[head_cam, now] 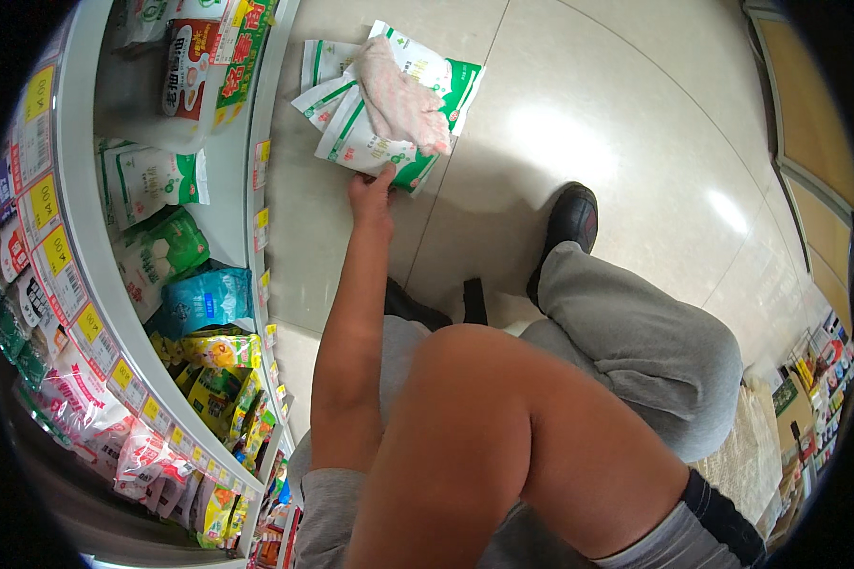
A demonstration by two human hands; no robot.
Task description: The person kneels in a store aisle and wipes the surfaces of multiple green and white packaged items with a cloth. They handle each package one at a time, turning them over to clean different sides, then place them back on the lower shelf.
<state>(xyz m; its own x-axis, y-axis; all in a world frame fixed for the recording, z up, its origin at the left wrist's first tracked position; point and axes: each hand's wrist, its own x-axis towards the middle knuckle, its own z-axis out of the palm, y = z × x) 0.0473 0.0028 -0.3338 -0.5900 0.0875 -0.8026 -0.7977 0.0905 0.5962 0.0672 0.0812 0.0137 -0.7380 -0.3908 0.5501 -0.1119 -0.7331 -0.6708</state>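
Several white-and-green plastic packets [370,135] lie overlapping on the tiled floor beside the shelf. A crumpled pink-and-white fuzzy cloth [398,96] rests on top of them. My left hand [373,192] grips the near edge of the lowest packet, with its thumb on the upper face and the fingers partly hidden underneath. My right arm is bent, its elbow close to the camera, and my right hand is out of view. Similar white-and-green packets [153,181] stand on the shelf at the left.
The white shelf unit [89,235] with price tags curves down the left side. It holds a green packet [178,242], a blue bag [206,299] and yellow packets [220,352]. My dark shoe [573,217] is on the floor right of the packets. More goods stand at the lower right.
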